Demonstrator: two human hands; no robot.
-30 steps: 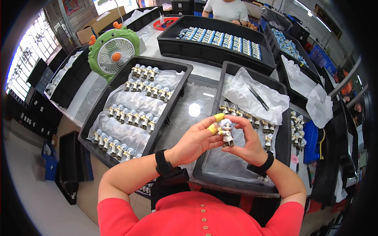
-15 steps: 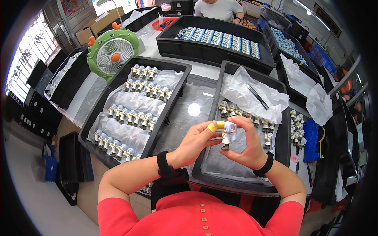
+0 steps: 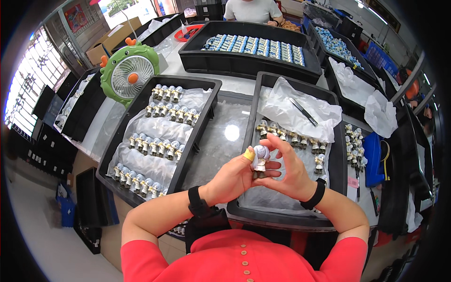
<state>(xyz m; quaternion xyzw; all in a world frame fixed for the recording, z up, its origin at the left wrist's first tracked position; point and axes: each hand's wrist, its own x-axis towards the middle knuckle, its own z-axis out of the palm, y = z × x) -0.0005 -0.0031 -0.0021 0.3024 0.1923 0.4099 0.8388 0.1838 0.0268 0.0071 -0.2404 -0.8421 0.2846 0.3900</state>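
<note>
A small figurine (image 3: pixel 260 162) with pale lilac hair, a white outfit and dark feet is held upright over the right-hand tray. My left hand (image 3: pixel 230 181) is closed on it, the thumb in a yellow finger cover (image 3: pixel 249 154) against its side and other fingers behind it. My right hand (image 3: pixel 297 176) curves around the figurine with thumb and forefinger apart, the forefinger over the head and the thumb by the feet. Any light touch there is hard to make out. More figurines (image 3: pixel 303 141) lie in this black tray (image 3: pixel 339 164) on white sheeting.
On the left, another black tray (image 3: pixel 183 164) holds rows of similar figurines (image 3: pixel 157 146). A black pen (image 3: pixel 303 112) rests on white sheeting. Beyond stand a green fan (image 3: pixel 128 73) and a large tray (image 3: pixel 244 63) of blue-and-white pieces. Someone in a white top (image 3: pixel 251 11) is across the table.
The figurine has turned and moved slightly left and down, its hair now more toward me. My left hand has more of it, while the right fingers have loosened around it.
</note>
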